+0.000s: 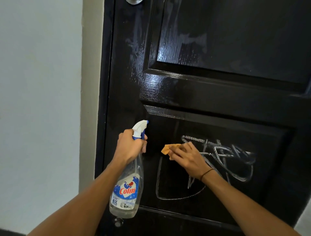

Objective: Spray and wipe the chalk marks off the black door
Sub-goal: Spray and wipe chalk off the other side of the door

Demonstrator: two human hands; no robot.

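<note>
The black door point(193, 94) fills the right of the head view. White chalk marks point(235, 156) cover its lower panel, and the upper panel shines wet with faint smears. My left hand point(130, 145) grips the neck of a clear spray bottle point(125, 195) with a white and blue trigger head, its nozzle pointing at the door. My right hand point(186, 158) presses an orange cloth point(168, 149) against the lower panel, at the left end of the chalk marks.
A pale wall point(38, 101) and a beige door frame point(90, 84) stand to the left of the door. A metal handle point(133, 1) shows at the top edge. A small round metal fitting point(118, 221) sits low on the door.
</note>
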